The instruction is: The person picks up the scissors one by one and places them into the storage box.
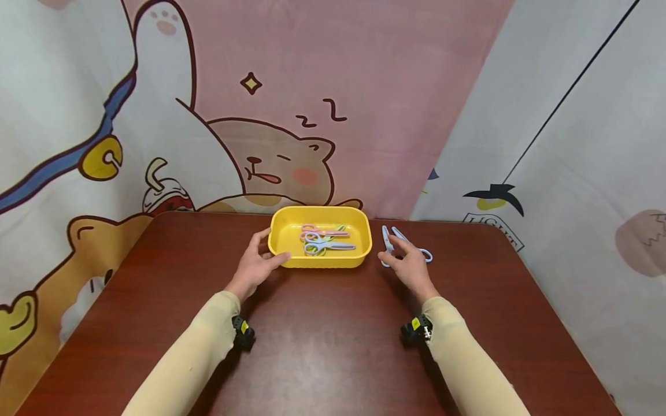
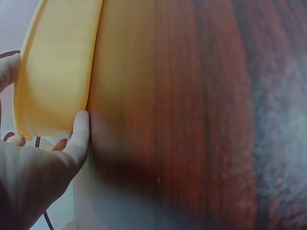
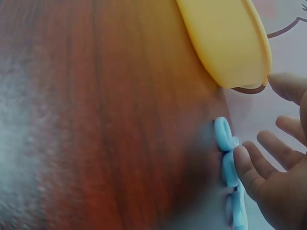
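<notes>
A yellow plastic tray (image 1: 278, 231) stands at the back of the table, with several scissors lying in it: pink scissors (image 1: 335, 233), light blue scissors (image 1: 340, 247) and partly covered green ones (image 1: 341, 227). My left hand (image 1: 254, 267) holds the tray's front left corner, thumb over the front rim and fingers along the left side. To the right of the tray, light blue scissors (image 1: 386, 236) lie on the table, two blades pointing to the back. Right over them is my right hand (image 1: 411, 268), fingers spread, partly hiding them; a fingertip is close to the blue handles (image 3: 229, 168).
The dark red-brown wooden table (image 1: 322, 341) ends just behind the tray, against a cartoon-printed cloth (image 1: 385, 104). Another light-coloured cloth (image 1: 588, 173) hangs along the right side. Each wrist carries a small black camera (image 1: 243, 334).
</notes>
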`<action>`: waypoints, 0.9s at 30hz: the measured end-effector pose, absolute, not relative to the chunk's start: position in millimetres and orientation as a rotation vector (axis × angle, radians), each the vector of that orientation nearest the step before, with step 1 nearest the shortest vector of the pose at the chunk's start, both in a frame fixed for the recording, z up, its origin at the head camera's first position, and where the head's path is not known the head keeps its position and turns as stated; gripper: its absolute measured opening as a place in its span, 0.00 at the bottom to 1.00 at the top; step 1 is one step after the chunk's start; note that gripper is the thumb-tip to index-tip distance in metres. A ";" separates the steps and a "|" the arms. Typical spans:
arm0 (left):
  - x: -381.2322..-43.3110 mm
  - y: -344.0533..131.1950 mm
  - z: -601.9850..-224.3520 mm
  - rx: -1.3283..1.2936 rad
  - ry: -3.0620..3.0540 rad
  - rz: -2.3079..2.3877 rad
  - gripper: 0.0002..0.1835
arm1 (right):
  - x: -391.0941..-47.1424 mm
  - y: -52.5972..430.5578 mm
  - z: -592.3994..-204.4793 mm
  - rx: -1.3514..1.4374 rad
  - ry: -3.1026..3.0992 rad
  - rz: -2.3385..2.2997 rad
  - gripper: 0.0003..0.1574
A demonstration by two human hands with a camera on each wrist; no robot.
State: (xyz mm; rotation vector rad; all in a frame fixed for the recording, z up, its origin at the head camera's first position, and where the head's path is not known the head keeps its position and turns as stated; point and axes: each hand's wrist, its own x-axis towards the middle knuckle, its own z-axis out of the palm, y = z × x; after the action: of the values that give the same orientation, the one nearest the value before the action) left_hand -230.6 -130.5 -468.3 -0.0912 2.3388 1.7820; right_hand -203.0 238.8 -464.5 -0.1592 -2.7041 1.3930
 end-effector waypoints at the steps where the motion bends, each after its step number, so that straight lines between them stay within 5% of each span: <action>1: -230.4 -130.8 -468.4 -0.091 2.336 1.780 0.51 | -202.9 239.0 -465.7 -0.158 -2.698 1.382 0.39; 27: -230.1 -131.5 -469.1 -0.077 2.336 1.776 0.50 | -203.5 231.8 -477.6 -0.186 -2.744 1.064 0.35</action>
State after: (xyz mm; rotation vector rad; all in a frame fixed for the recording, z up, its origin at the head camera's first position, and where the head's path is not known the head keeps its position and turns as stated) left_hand -230.1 -131.5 -469.1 -0.0771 2.3357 1.7761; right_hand -203.5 231.8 -477.6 -0.1857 -2.7444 1.0637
